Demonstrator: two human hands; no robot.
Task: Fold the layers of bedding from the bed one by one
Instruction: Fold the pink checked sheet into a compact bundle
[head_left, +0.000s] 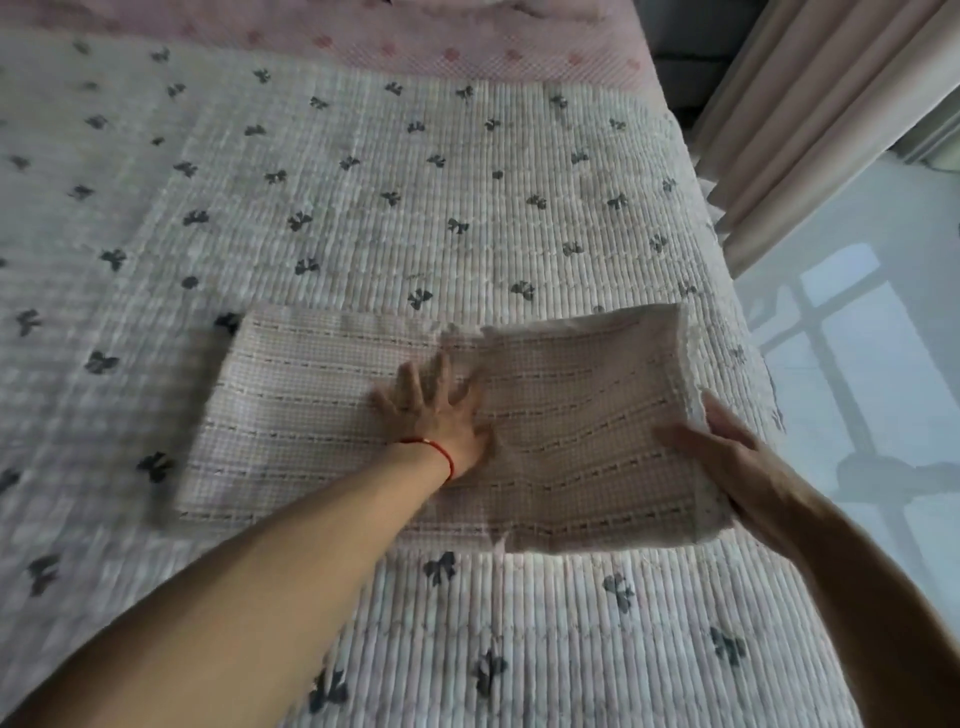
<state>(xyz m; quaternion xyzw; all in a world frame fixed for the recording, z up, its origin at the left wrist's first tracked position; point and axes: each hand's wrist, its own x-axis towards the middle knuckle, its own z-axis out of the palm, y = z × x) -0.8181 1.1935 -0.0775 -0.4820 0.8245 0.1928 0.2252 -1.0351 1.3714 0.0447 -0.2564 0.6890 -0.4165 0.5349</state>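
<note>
A big white quilt with small dark bows covers the bed. On the quilt lies one folded blanket, pink and cream with tiny checks and dotted lines. It sits on the near right part of the quilt. Its long side runs left to right, across the quilt's thin ribs. The dotted lines on it run the same way.

The left part of the blanket lies flat on the quilt. In the middle of the blanket is the left hand. It is spread wide, palm down, pressing on the blanket and gripping nothing. A thin red string goes round its wrist.

The right part of the blanket is lifted up and bent over toward the left. The right hand grips the blanket's thick right edge, thumb on top, the other fingers hidden behind.

Past the far edge of the quilt lies a pink sheet with darker pink spots. Right of the quilt hangs one beige curtain, over a shiny pale floor.

There are two hands and one blanket.
</note>
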